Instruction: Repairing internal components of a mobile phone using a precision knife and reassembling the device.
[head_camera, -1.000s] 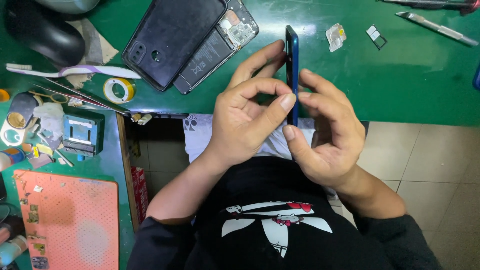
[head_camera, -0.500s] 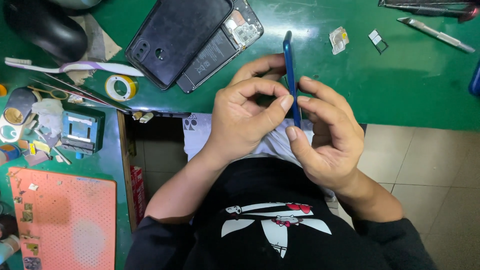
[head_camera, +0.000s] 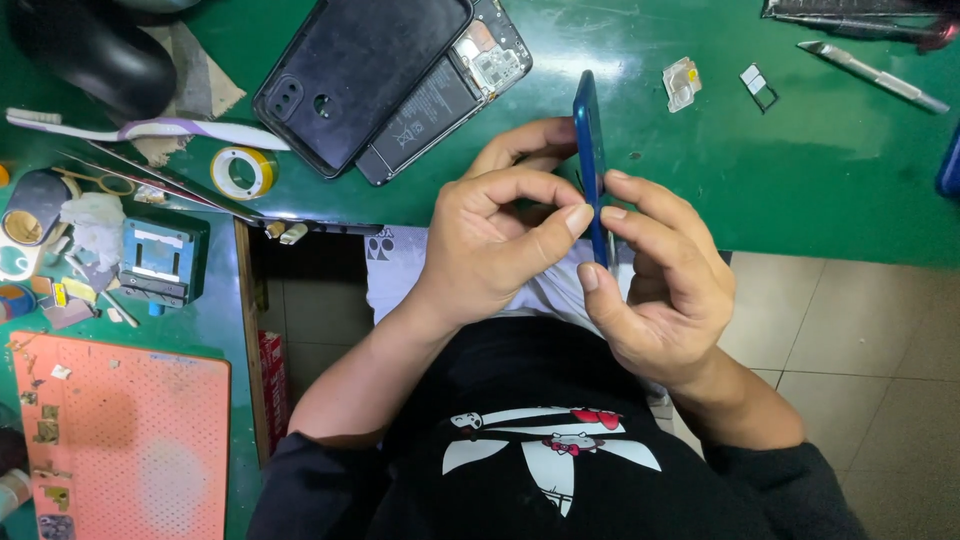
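Green tabletop (head_camera: 800, 150) spreads out, an opened black phone (head_camera: 385, 80) lying beyond the fingers. Left hand (head_camera: 500, 235) pinches the blue phone (head_camera: 592, 165) edge-on, thumb pressed to its side. Right hand (head_camera: 665, 285) clamps it from the other side, fingers closed on the edge.

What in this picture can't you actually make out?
Head view only:
- Blue phone: seen edge-on, so its faces are hidden.
- Left hand and right hand cover its lower part.
- Dark tools, top right: cut off by the frame edge.
- Small parts at left: too small to identify.
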